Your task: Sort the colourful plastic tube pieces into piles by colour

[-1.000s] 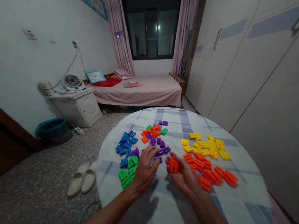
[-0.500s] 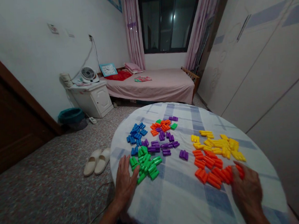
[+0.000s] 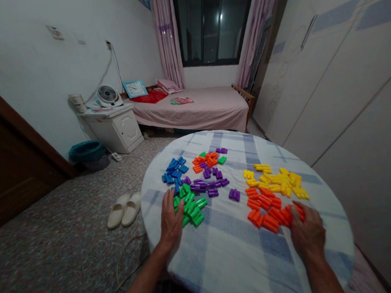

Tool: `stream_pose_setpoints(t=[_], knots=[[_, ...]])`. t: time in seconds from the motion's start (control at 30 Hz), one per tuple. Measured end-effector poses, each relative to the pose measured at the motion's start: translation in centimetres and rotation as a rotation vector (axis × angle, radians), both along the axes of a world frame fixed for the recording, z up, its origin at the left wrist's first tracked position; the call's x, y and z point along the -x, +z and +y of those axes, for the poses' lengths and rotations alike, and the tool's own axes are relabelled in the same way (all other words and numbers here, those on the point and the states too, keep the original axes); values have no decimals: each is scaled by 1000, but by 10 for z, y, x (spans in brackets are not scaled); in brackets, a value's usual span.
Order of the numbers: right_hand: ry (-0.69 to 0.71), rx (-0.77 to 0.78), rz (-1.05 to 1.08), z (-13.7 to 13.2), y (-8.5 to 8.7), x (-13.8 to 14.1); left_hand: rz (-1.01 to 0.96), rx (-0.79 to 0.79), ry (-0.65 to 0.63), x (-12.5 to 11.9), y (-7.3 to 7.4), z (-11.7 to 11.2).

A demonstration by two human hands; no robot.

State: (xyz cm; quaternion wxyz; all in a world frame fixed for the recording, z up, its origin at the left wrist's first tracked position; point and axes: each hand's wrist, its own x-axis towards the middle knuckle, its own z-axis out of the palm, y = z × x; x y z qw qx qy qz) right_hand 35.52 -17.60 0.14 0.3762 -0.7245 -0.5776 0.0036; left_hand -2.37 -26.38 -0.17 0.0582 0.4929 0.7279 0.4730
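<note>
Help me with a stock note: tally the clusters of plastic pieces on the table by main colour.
Blue cluster: 1
Green cluster: 1
Purple cluster, loosely spread: 1
Yellow cluster: 1
Orange clusters: 2 (a mixed far cluster and a near cluster)
Total: 6 clusters; single pieces overlap too much to count.

Pink bed (image 3: 206,105), white fan (image 3: 107,94), pale slippers (image 3: 131,211)
</note>
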Motion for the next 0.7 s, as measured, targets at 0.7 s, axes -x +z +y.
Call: stream_pose_setpoints(t=[0.7], knots=[[-45,84,179,1,-1,-6,326,101,-154,45,6,54]])
